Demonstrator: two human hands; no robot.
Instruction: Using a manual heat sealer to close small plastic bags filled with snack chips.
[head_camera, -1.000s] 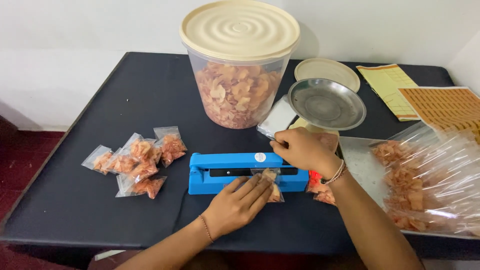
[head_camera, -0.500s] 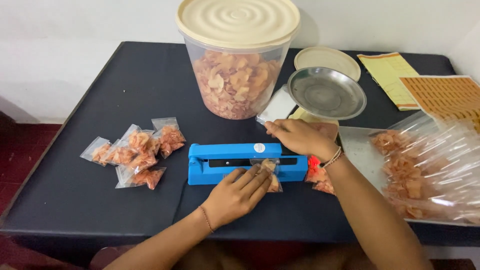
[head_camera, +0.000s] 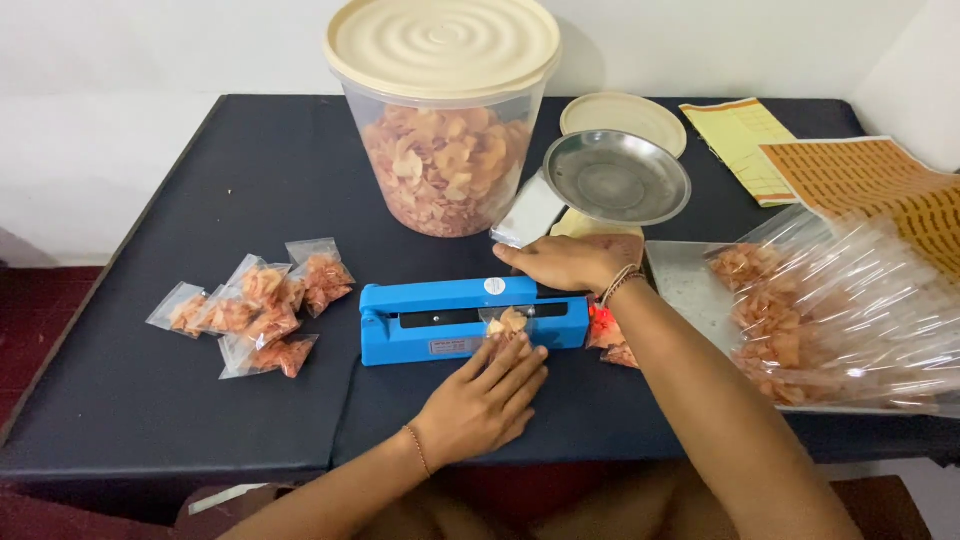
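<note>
1. A small clear pouch (head_camera: 505, 326) of orange-pink snack chips lies across the blue sealer (head_camera: 470, 318) near the front middle of the dark desk (head_camera: 150, 400), its mouth end under the sealer's arm, its filled end toward the person.
2. The sealer is long and low, with a dark strip along its middle and a round white dot on top.
3. The left hand (head_camera: 487, 397) lies flat with fingers spread and straight, fingertips on the pouch at the sealer's front edge — pressing, not grasping.
4. The right hand (head_camera: 562, 262) rests palm down on the right part of the sealer's arm, fingers extended leftward, flat rather than gripping; a bracelet circles its wrist.
5. Left of the sealer, a cluster of filled pouches (head_camera: 255, 315) lies in a loose heap.
6. Behind the sealer stands a big clear tub (head_camera: 445, 160) of the same chips under a cream lid; beside it, a round metal dish (head_camera: 616, 177).
7. At the right a large clear plastic bag (head_camera: 840, 310) of chips lies on a tray — sheets of orange and yellow labels (head_camera: 860, 180) lie beyond it.
8. A white wall (head_camera: 150, 50) backs the desk.
</note>
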